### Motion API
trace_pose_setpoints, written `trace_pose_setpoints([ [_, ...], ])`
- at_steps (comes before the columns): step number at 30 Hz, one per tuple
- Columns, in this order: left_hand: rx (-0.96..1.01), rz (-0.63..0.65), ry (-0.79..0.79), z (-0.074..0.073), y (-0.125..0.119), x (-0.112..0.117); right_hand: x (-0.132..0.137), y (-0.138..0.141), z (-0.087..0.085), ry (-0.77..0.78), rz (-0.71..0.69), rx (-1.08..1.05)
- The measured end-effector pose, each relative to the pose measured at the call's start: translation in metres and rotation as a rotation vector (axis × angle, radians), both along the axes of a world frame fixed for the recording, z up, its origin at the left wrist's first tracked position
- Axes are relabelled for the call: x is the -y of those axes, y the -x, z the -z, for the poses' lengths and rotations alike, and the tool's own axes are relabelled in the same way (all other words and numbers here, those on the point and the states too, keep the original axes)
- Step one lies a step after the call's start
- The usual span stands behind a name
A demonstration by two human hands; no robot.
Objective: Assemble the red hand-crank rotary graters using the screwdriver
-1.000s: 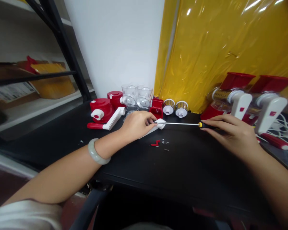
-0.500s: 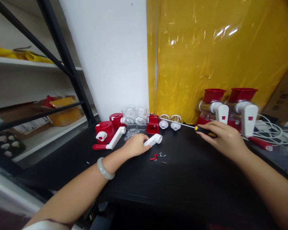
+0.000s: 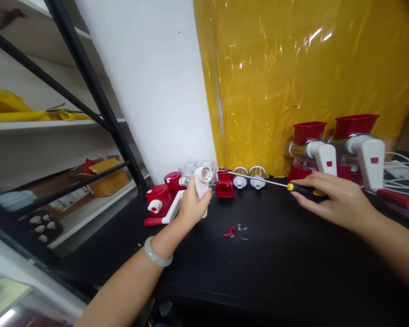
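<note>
My left hand (image 3: 192, 204) is closed round a white plastic crank arm (image 3: 202, 184), its round socket end pointing up and toward me. In my right hand (image 3: 337, 195) is a screwdriver (image 3: 303, 189) with a black and yellow handle. Its long shaft points left, past two drum graters (image 3: 258, 176) and toward a red hopper (image 3: 224, 185). On the black table below lie a small red part (image 3: 229, 232) and several small screws (image 3: 245, 239). Left of my left hand stands a red grater base (image 3: 159, 200) beside a white crank handle with a red grip (image 3: 155, 221).
Two assembled rotary graters (image 3: 356, 145) stand at the right, with white cables (image 3: 402, 181) behind them. Clear plastic housings (image 3: 188, 168) are at the back by the white wall. A black-framed shelf (image 3: 116, 129) with boxes rises on the left.
My left hand has lifted the white crank arm and turned it upright, so its socket faces me. My right hand still holds the screwdriver. The view has shifted and tilted slightly.
</note>
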State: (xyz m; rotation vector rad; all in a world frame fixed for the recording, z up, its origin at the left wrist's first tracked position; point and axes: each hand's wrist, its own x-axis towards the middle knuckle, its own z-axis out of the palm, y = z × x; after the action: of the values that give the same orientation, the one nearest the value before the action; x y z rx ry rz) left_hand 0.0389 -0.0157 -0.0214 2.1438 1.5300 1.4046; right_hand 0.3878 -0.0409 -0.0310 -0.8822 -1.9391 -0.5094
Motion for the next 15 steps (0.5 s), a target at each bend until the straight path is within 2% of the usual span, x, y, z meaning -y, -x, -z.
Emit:
trace_pose_setpoints([
  [3,-0.026,-0.030,-0.096,-0.0010,0.0001,0.0029,0.0015,0.0044,0.0025,0.010,-0.024,0.020],
  [10,-0.028,0.050,-0.042,0.0035,0.0006,0.0027,0.0037,0.0091,0.0029,0.060,-0.046,0.053],
  [15,-0.039,0.048,-0.112,0.0089,0.0013,-0.0009,0.0039,0.0074,0.0020,0.093,-0.058,0.043],
])
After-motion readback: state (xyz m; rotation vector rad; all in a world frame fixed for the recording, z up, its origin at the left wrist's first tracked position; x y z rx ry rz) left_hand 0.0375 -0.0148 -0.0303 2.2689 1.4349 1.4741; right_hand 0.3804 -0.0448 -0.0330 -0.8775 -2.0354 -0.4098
